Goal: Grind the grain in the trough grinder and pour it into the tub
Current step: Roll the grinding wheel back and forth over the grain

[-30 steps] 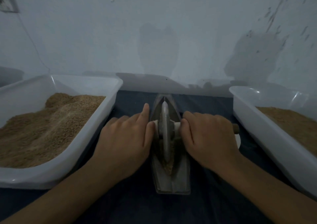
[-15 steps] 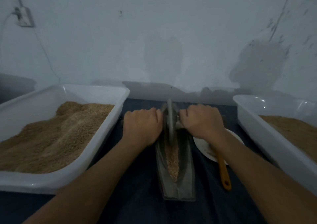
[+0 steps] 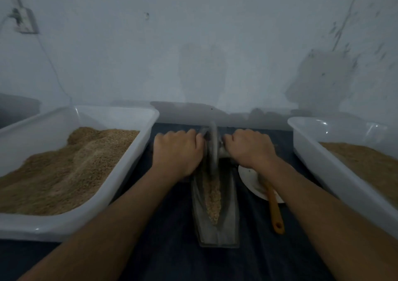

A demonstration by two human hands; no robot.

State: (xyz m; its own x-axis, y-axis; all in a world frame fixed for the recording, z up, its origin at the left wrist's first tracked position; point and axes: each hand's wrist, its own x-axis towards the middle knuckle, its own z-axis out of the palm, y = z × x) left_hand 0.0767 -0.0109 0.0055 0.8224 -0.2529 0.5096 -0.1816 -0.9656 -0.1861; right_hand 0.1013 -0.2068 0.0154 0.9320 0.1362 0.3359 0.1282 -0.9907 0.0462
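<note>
**Grinding stroke, wheel at far end**

We clench left hand (image 3: 176,151) and right hand (image 3: 249,148) on the axle of the wheel (image 3: 212,149); grain (image 3: 212,196) sits in trough (image 3: 215,233). Blurred, probably mid-roll: press evenly, stay centred.

Small hand-milling workroom: stained bare whitewashed wall (image 3: 215,43), two large white plastic tubs (image 3: 120,186) of brown grain, grey metal trough grinder (image 3: 215,227) on dark cloth-covered table (image 3: 168,227).
</note>
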